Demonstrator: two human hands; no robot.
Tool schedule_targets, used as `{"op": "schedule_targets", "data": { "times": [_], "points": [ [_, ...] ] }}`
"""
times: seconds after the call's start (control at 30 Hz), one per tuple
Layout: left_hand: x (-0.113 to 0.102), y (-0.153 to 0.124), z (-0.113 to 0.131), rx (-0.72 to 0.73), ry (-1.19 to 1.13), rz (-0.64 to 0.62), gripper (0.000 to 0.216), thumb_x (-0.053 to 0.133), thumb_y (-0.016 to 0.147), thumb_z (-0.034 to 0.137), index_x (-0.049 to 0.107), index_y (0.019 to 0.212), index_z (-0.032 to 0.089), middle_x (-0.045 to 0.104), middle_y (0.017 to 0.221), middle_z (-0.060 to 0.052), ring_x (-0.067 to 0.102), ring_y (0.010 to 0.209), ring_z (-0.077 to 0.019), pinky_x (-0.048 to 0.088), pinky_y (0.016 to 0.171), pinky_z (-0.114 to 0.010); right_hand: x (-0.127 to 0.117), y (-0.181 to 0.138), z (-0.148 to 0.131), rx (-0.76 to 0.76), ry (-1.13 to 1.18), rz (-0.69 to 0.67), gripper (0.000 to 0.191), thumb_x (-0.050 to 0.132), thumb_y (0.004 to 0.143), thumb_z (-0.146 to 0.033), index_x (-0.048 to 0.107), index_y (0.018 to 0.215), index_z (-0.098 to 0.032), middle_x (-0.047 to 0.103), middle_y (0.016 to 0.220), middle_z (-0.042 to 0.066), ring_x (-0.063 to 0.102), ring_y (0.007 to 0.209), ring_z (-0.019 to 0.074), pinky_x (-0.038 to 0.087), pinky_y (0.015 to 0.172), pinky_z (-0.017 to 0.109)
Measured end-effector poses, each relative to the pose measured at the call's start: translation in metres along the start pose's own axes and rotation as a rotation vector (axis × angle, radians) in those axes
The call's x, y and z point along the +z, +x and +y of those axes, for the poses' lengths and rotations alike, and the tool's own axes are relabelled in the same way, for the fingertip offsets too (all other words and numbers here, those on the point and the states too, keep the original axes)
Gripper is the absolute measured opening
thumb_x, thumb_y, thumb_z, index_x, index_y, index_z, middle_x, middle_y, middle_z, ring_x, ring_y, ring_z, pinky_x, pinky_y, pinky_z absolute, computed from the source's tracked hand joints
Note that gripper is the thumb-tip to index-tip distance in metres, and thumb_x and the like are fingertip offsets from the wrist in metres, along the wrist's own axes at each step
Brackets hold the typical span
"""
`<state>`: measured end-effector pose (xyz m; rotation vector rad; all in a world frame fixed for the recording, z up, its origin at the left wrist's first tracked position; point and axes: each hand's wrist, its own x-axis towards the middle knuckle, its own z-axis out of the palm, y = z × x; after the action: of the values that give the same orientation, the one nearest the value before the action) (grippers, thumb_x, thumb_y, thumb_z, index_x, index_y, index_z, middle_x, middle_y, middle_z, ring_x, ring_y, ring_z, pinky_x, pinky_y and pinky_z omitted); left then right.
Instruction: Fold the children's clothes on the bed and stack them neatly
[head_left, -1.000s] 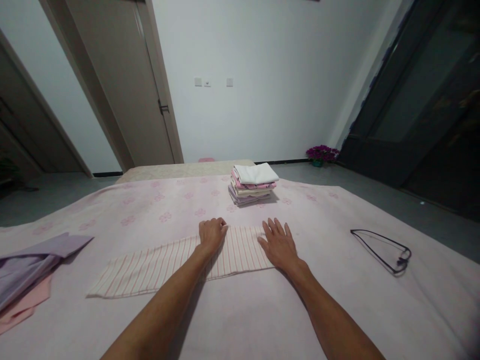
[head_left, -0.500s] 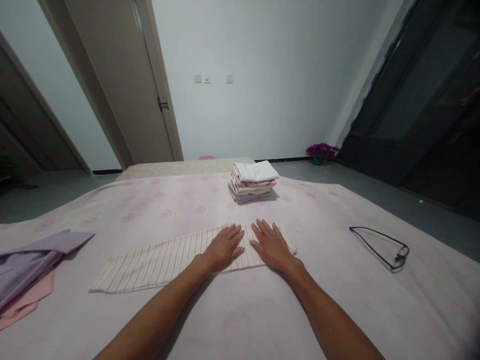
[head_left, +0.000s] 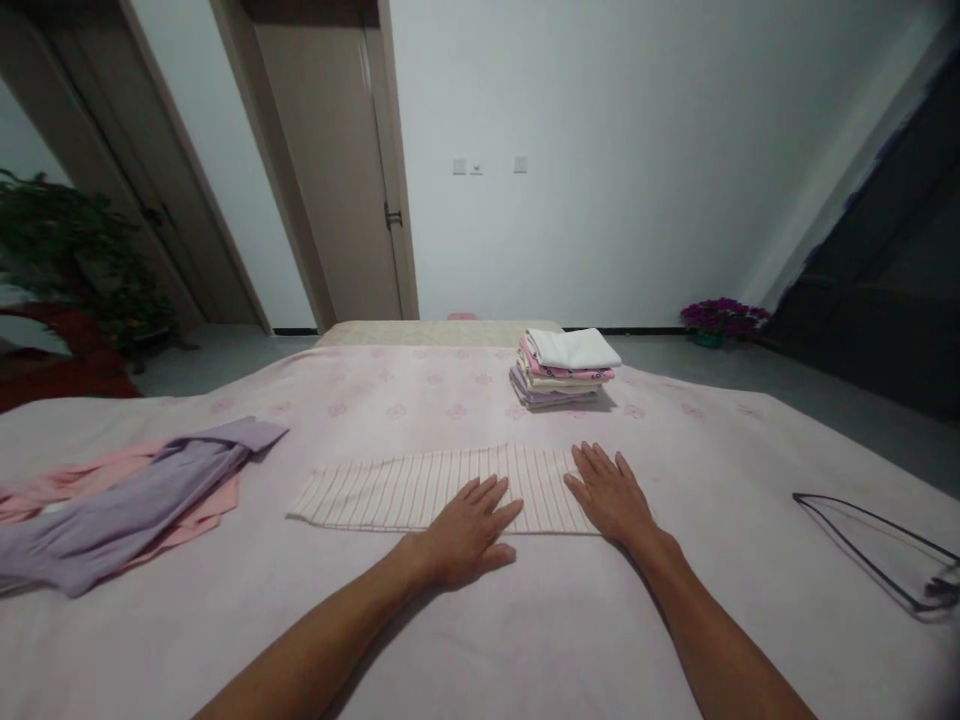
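A long folded strip of pink-and-white striped cloth (head_left: 420,488) lies across the pink flowered bedsheet (head_left: 465,620). My left hand (head_left: 469,530) rests flat and open on the strip's near edge, fingers spread. Flat and open too, my right hand (head_left: 611,492) presses on the strip's right end. Behind the strip, further up the bed, stands a neat stack of folded clothes (head_left: 564,366) with a white piece on top.
Loose purple clothing (head_left: 135,500) lies over a pink garment (head_left: 82,480) at the left. A black wire hanger (head_left: 877,545) lies on the sheet at the right. A potted plant (head_left: 67,260) stands far left, a door (head_left: 330,170) behind, purple flowers (head_left: 720,315) by the wall.
My view has turned left, so everything sits further right. My left hand went from curled on the strip to flat, then slid back toward its near edge. My right hand stays flat.
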<state>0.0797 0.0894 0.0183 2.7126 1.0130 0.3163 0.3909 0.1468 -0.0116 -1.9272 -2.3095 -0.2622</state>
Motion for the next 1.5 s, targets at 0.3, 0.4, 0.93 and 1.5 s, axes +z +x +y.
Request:
{"op": "schedule_targets", "data": {
  "times": [0.3,0.4,0.93,1.5],
  "points": [
    [-0.048,-0.091,-0.072,-0.686,-0.288,0.605,0.031,0.046,0.093,0.027,0.072,0.11,0.022,0.073,0.114,-0.007,0.066,0.107,-0.0206,0.052,0.095,-0.032,0.006,0.003,0.003,-0.004,-0.049,-0.002,0.066,0.026,0.099,-0.048,0.04,0.153,-0.014,0.036,0.16,0.012,0.028,0.15,0.0278,0.012,0.123,0.052],
    [-0.067,-0.135,-0.112,-0.954,-0.085,0.657,0.03,0.047,0.09,0.028,0.07,0.108,0.021,0.072,0.111,-0.007,0.067,0.098,-0.0212,0.051,0.089,-0.032,0.007,0.003,0.003,-0.004,-0.041,0.02,0.066,0.025,0.098,-0.048,0.041,0.153,-0.015,0.039,0.159,0.013,0.029,0.15,0.0279,0.013,0.122,0.053],
    [-0.079,-0.177,-0.151,-1.32,-0.026,0.276,0.041,0.048,0.086,0.063,0.062,0.085,0.024,0.073,0.091,-0.005,0.067,0.088,-0.0262,0.042,0.069,-0.031,0.005,0.002,0.001,0.001,-0.062,0.019,0.065,0.025,0.1,-0.048,0.041,0.153,-0.014,0.041,0.158,0.011,0.031,0.148,0.0261,0.011,0.123,0.05],
    [-0.065,-0.144,-0.086,-0.414,-0.054,0.202,0.015,0.058,0.091,0.026,0.072,0.088,0.022,0.068,0.087,-0.003,0.06,0.088,-0.0186,0.044,0.081,-0.03,0.005,0.001,0.003,-0.022,-0.017,0.074,0.06,0.028,0.101,-0.046,0.046,0.149,-0.014,0.048,0.153,0.013,0.038,0.144,0.0277,0.017,0.121,0.053]
  ]
}}
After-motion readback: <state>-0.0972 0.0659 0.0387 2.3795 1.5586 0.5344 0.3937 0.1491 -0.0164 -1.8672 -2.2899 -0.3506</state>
